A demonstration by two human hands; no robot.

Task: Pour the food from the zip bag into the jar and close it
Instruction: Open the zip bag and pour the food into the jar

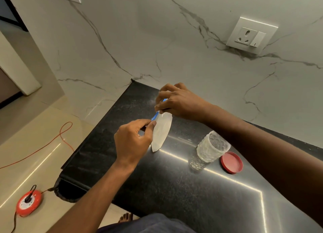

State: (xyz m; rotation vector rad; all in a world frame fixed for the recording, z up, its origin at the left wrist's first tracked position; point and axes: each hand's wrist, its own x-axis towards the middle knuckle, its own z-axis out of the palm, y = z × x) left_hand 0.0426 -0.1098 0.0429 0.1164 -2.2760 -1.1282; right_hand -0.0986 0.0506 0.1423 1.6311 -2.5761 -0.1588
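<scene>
A small whitish zip bag [161, 131] with a blue zip strip hangs above the black countertop [174, 189], held up between both hands. My left hand [132, 141] pinches the near end of the blue strip. At the strip's far end, my right hand [178, 101] grips the bag's top. I cannot tell what the bag contains. To the right, a clear textured jar [212, 147] stands upright and open on the counter. Its red lid [231, 162] lies flat beside it, on its right.
A marble wall with a socket plate [251, 35] rises behind the counter. The counter's left edge drops to a tiled floor, where a red extension reel [28, 204] and its orange cable [64, 134] lie. A bare foot [125, 217] shows below the counter.
</scene>
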